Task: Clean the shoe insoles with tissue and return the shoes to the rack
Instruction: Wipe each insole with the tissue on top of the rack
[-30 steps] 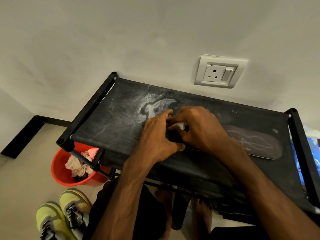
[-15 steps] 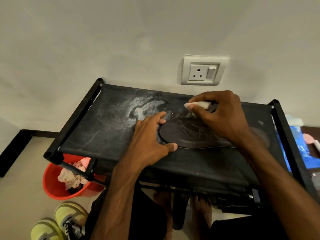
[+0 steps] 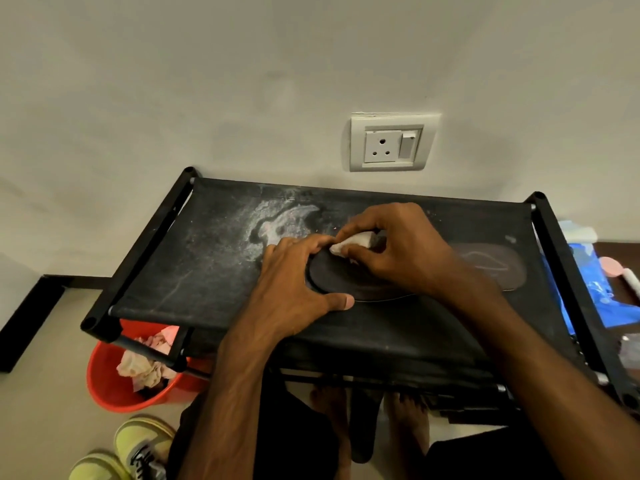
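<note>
We see the rack's top [image 3: 207, 271] as black woven cloth, matt and rough, smeared with a whitish powdery film towards its far side and stretched between black tubes [image 3: 145, 244] with a faint sheen. The insole [image 3: 332, 278] on it looks dark, matt and smooth with faint pale lines, and the tissue [image 3: 353, 242] is soft white paper, crumpled. Near left we note a glossy orange-red plastic bucket [image 3: 114, 396] holding more crumpled paper [image 3: 142, 368], and on the matt painted wall [image 3: 242, 81] a smooth white plastic socket plate [image 3: 391, 143].
</note>
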`<state>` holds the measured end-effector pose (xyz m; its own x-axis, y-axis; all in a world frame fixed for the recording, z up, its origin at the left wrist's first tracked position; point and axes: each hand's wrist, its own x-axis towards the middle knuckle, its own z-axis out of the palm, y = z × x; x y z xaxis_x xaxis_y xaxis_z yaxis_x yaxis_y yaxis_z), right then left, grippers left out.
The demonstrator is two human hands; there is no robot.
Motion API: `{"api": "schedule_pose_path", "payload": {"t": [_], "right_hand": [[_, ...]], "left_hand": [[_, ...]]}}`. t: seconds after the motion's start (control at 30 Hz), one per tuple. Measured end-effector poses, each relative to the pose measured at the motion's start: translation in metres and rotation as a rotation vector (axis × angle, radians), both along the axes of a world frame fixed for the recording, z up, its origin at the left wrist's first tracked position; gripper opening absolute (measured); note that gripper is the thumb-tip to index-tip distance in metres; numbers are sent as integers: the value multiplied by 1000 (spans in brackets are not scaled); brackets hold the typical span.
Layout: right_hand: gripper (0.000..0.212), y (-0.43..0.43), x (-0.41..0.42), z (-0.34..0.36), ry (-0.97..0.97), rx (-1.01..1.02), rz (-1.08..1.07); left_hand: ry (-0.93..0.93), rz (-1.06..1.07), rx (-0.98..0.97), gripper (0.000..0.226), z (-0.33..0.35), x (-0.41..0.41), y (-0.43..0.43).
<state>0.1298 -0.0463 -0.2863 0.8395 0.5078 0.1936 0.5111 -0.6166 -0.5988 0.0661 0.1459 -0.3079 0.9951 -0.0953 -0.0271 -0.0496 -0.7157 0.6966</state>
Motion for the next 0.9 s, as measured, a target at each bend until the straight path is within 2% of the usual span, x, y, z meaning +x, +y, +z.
{"api": "schedule_pose_path", "payload": {"t": [0.2,0.3,0.43,0.57,0.67,0.8,0.9], "right_hand": [[24,11,2,-3,-22,-160,22],[22,13,4,-1,45,-232,53],[21,8,-1,6,187,-322,138],[20,-1,-11,11,223,-393,161],[18,-4,-18,9,170,-398,107],[16,2,-21,2,18,-314,1],[19,9,-12,-5,-11,-261,-80]], "left_hand": [[10,-14,-6,82,-2,2,0],[4,-4,10,76,-1,2,-2],[13,24,40,84,-2,2,-2],[2,35,28,85,-3,2,-3],[5,33,19,84,-4,3,-2],[34,41,23,85,-5,3,-1],[42,43,37,84,-6,3,-1]]}}
